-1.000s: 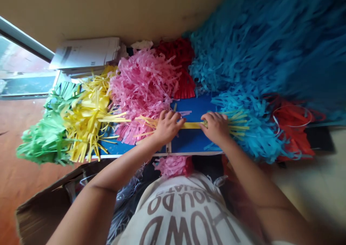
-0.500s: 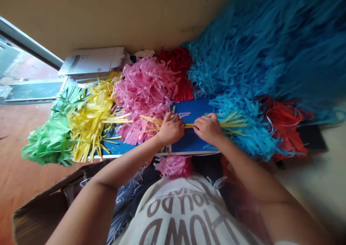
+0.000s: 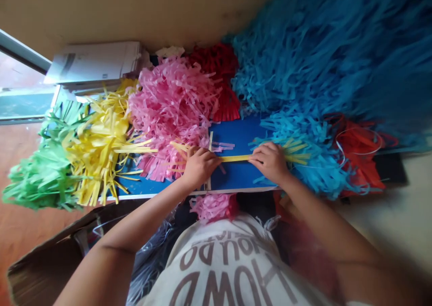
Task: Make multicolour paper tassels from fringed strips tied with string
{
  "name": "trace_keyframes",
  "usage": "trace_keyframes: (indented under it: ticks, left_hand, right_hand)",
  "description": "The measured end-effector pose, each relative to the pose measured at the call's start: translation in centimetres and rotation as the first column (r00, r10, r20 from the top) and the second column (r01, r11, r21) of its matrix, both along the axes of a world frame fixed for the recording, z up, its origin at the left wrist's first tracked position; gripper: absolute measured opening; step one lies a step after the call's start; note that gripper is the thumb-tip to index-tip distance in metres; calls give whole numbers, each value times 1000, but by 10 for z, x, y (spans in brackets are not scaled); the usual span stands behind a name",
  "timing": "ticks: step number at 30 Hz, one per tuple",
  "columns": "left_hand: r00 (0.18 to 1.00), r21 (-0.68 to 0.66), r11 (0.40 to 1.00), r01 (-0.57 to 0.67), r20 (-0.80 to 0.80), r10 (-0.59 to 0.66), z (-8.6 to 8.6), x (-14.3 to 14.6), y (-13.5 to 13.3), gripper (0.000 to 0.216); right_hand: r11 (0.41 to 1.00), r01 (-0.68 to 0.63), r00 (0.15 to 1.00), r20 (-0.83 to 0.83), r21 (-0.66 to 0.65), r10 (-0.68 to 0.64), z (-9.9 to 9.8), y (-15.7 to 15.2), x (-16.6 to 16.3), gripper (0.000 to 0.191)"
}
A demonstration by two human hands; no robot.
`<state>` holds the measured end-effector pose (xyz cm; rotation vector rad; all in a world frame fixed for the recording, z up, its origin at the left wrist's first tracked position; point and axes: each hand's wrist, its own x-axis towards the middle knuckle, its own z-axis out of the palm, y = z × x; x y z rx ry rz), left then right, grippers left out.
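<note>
A yellow paper tassel (image 3: 235,159) is stretched level between my hands, its middle pulled into a narrow band. My left hand (image 3: 201,164) is closed on it at the left, and cut strips fan out beyond the knuckles. At the right, my right hand (image 3: 270,163) pinches the band, with more loose strips spreading over blue fringe behind it. Pink fringed paper (image 3: 175,103) lies just past my left hand. Blue fringed paper (image 3: 303,148) is beside my right hand. Under the band shows the blue tabletop (image 3: 236,135).
Yellow fringe (image 3: 101,144) and green fringe (image 3: 43,175) pile up at the left, near stacked papers (image 3: 97,63). Dark red fringe (image 3: 222,81) sits at the back, orange-red fringe (image 3: 361,157) at the right. A large blue mass (image 3: 330,49) hangs behind. A cardboard box (image 3: 43,270) stands lower left.
My hands have moved apart, the left going left and the right going right, so a longer stretch of the yellow band shows between them. The view has shifted slightly.
</note>
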<state>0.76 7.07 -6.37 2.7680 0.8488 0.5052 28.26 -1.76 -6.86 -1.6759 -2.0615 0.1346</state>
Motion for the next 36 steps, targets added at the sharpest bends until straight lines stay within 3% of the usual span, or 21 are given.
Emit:
trace_keyframes:
  ticks: [5, 17, 19, 21, 25, 27, 31, 36]
  left_hand:
    - [995, -173, 981, -93, 14, 97, 0, 3, 4, 26]
    - [969, -169, 966, -197, -186, 165, 16, 19, 7, 19]
    - [955, -129, 968, -216, -233, 182, 21, 22, 9, 14]
    - [963, -56, 987, -152, -231, 136, 24, 24, 9, 9]
    - [977, 110, 985, 135, -179, -114, 23, 26, 6, 13]
    - [971, 174, 965, 199, -171, -169, 19, 28, 3, 16]
    - [983, 270, 950, 157, -130, -126, 10, 35, 0, 21]
    - [989, 354, 924, 148, -55, -138, 6, 39, 0, 22]
  right_hand:
    - [998, 6, 991, -130, -62, -14, -1, 3, 7, 17]
    - [969, 92, 995, -25, -229, -101, 12, 15, 0, 17]
    - [962, 150, 987, 84, -229, -134, 20, 15, -6, 13]
    - [975, 128, 977, 192, -180, -93, 29, 14, -14, 6]
    - [991, -126, 944, 301, -44, 134, 38, 12, -28, 12]
    - [980, -197, 926, 325, -17, 192, 35, 13, -30, 15]
    - [972, -233, 908, 362, 21, 210, 26, 17, -26, 22]
    - [982, -153, 950, 292, 108, 115, 22, 16, -34, 10]
